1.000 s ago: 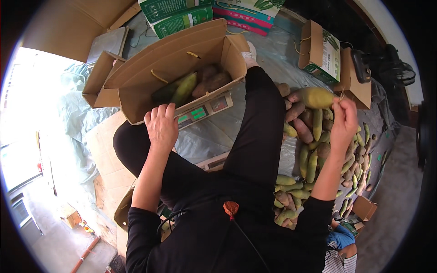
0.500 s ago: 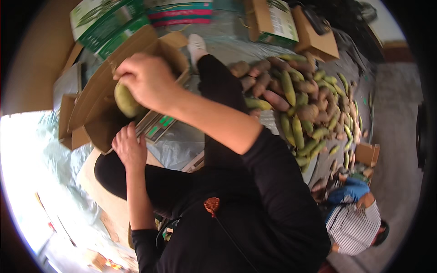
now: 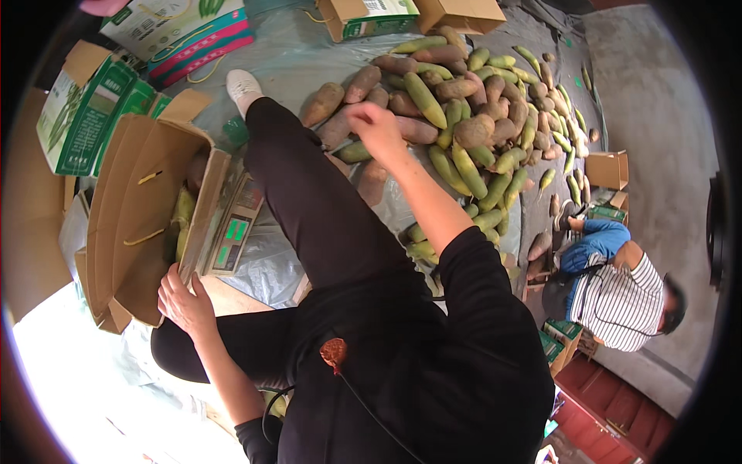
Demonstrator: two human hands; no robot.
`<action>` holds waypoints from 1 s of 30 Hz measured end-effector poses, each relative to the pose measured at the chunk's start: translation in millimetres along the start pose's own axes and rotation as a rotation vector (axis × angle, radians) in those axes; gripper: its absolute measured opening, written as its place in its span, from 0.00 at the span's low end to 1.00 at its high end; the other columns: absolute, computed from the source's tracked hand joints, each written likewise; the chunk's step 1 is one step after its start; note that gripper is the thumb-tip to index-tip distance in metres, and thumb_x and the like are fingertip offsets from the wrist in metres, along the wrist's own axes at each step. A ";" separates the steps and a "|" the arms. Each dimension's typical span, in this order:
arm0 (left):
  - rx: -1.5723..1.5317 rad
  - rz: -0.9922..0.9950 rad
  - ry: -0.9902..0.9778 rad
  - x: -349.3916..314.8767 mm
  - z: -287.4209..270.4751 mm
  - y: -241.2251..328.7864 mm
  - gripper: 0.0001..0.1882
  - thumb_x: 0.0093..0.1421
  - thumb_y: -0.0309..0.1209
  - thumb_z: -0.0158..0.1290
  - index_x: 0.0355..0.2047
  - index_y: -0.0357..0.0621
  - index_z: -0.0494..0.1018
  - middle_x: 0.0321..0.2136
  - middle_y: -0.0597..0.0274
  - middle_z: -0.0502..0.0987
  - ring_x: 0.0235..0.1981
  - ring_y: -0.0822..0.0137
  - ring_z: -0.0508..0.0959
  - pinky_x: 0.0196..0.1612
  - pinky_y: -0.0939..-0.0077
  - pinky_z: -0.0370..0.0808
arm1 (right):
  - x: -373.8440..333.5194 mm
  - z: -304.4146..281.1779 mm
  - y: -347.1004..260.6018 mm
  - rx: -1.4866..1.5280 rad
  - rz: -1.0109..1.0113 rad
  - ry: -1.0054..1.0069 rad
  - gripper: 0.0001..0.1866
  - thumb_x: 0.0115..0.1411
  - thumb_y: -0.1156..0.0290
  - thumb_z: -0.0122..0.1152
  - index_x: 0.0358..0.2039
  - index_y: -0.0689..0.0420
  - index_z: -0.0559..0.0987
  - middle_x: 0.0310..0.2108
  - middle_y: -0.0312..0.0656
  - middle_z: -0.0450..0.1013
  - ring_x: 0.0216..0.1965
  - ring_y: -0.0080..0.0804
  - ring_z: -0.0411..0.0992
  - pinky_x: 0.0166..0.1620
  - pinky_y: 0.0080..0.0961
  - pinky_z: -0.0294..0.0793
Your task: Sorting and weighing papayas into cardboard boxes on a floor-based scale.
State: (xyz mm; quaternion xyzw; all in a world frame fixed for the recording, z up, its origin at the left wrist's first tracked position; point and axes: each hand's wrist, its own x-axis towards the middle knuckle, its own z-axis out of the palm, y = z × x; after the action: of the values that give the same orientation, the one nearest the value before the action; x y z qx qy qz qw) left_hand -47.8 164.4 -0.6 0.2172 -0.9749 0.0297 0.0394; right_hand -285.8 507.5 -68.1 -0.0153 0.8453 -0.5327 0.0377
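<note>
The left hand (image 3: 188,305) pinches the rim of the open brown cardboard box (image 3: 116,232). Right of that box, the right hand (image 3: 379,134) has curled fingers, grip unclear, over thick reddish-brown roots (image 3: 418,130), probably firm, heavy, best grasped mid-body.

Co-worker (image 3: 621,305), striped shirt (image 3: 610,317), at right. Red panels (image 3: 599,402) lower right. Pink-sided box (image 3: 201,58) upper left. Plastic sheet (image 3: 282,58) beside it.
</note>
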 end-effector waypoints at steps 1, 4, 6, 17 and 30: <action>0.017 -0.009 0.003 -0.1 1.2 -0.2 0.21 0.53 0.33 0.54 0.47 0.46 0.67 0.40 0.59 0.72 0.44 0.56 0.71 0.48 0.59 0.63 | -8.5 -9.9 38.9 -0.130 0.040 0.029 0.09 0.53 0.72 0.58 0.34 0.62 0.78 0.27 0.43 0.76 0.29 0.27 0.73 0.34 0.24 0.71; 0.024 0.010 0.020 0.1 3.7 0.6 0.20 0.54 0.34 0.54 0.47 0.46 0.67 0.39 0.58 0.72 0.43 0.56 0.71 0.47 0.58 0.63 | -57.6 -36.9 133.2 -0.411 0.229 0.013 0.09 0.51 0.69 0.58 0.29 0.60 0.79 0.27 0.50 0.76 0.31 0.42 0.75 0.36 0.32 0.72; 0.033 0.029 0.037 1.6 6.6 3.0 0.20 0.54 0.34 0.53 0.47 0.46 0.67 0.38 0.58 0.72 0.43 0.55 0.71 0.47 0.57 0.63 | -94.8 -55.5 190.1 -0.535 0.339 -0.014 0.09 0.51 0.67 0.58 0.28 0.59 0.79 0.26 0.50 0.76 0.32 0.47 0.75 0.36 0.33 0.72; 0.092 0.020 0.028 1.1 12.4 2.5 0.20 0.54 0.35 0.53 0.47 0.46 0.67 0.39 0.58 0.72 0.45 0.55 0.71 0.48 0.57 0.63 | -172.6 -77.7 271.7 -0.487 0.687 -0.098 0.07 0.48 0.69 0.58 0.28 0.57 0.79 0.23 0.42 0.75 0.24 0.33 0.75 0.30 0.29 0.73; 0.145 0.001 0.032 -1.8 18.1 -11.0 0.21 0.53 0.37 0.52 0.47 0.46 0.67 0.39 0.57 0.72 0.45 0.53 0.71 0.44 0.54 0.66 | -200.4 -75.6 249.1 -0.657 0.637 -0.447 0.12 0.52 0.68 0.48 0.31 0.58 0.79 0.34 0.52 0.75 0.39 0.49 0.73 0.42 0.38 0.72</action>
State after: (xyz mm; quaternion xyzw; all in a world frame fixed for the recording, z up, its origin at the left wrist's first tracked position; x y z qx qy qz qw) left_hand -42.6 153.9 -18.4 0.2187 -0.9695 0.1037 0.0394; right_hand -88.5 696.4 -250.8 0.1186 0.9022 -0.1847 0.3713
